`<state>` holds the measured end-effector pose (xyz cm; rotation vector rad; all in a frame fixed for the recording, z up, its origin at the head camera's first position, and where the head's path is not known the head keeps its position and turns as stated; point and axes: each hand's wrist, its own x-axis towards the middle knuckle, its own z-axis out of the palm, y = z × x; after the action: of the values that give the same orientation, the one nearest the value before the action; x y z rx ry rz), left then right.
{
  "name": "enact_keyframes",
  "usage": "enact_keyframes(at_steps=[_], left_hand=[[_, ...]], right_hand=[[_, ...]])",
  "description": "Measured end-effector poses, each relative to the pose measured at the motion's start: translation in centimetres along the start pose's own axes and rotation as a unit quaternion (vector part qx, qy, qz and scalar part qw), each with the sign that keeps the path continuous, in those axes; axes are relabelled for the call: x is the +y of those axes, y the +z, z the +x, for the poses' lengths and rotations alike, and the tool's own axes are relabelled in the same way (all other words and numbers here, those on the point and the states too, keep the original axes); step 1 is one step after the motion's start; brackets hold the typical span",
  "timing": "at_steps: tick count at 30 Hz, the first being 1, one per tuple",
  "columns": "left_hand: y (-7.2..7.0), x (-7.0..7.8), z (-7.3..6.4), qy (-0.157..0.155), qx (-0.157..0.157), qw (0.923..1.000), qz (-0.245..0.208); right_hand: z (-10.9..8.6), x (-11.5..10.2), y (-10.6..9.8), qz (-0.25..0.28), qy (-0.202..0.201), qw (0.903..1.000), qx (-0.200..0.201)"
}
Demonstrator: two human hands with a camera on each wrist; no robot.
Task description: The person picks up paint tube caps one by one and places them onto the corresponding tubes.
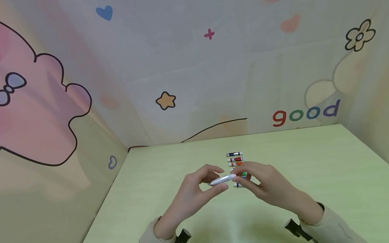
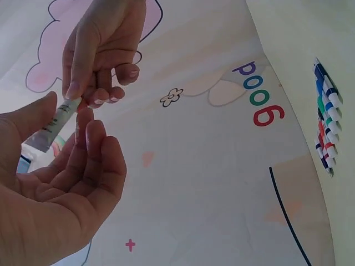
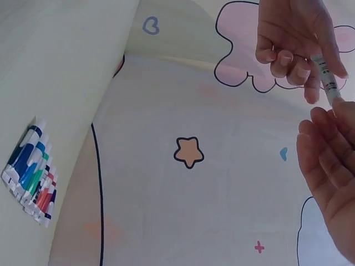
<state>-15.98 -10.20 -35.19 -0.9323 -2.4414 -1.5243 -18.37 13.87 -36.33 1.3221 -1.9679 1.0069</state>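
A small white paint tube (image 1: 221, 180), its crimped end to the left, is held up over the table between the two hands. My right hand (image 1: 270, 184) pinches its right end between thumb and fingertips. Around the crimped end is my left hand (image 1: 194, 194), thumb below and index finger above; a gap shows between that index finger and the tube in the head view. In the left wrist view, dark print marks the tube (image 2: 52, 127). Its right end is partly hidden by the right fingers.
Several more paint tubes (image 3: 34, 177) with coloured bands, among them blue, green and red, lie in a row on the pale green table (image 1: 152, 182) beyond the hands. In the head view the right hand partly covers this row. A printed curtain (image 1: 194, 67) hangs behind the table.
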Motion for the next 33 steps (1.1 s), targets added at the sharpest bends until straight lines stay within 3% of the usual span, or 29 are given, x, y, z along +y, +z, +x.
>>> enact_keyframes(at_steps=[5,17,29,33], left_hand=[[-0.4,0.0,0.1,-0.057,-0.016,0.9981,-0.019],[-0.4,-0.4,0.2,-0.031,0.027,0.9992,0.002],[0.1,-1.0,0.3,-0.007,0.016,0.9979,0.062],[0.1,-1.3,0.7,0.003,0.020,0.9985,0.051]], right_hand=[[0.3,0.0,-0.4,-0.064,-0.048,0.9961,0.036],[-0.1,0.5,0.9,-0.146,-0.071,0.9863,0.030],[-0.9,1.4,1.1,-0.101,-0.039,0.9933,-0.042],[-1.1,1.9,1.0,-0.030,-0.015,0.9981,-0.053]])
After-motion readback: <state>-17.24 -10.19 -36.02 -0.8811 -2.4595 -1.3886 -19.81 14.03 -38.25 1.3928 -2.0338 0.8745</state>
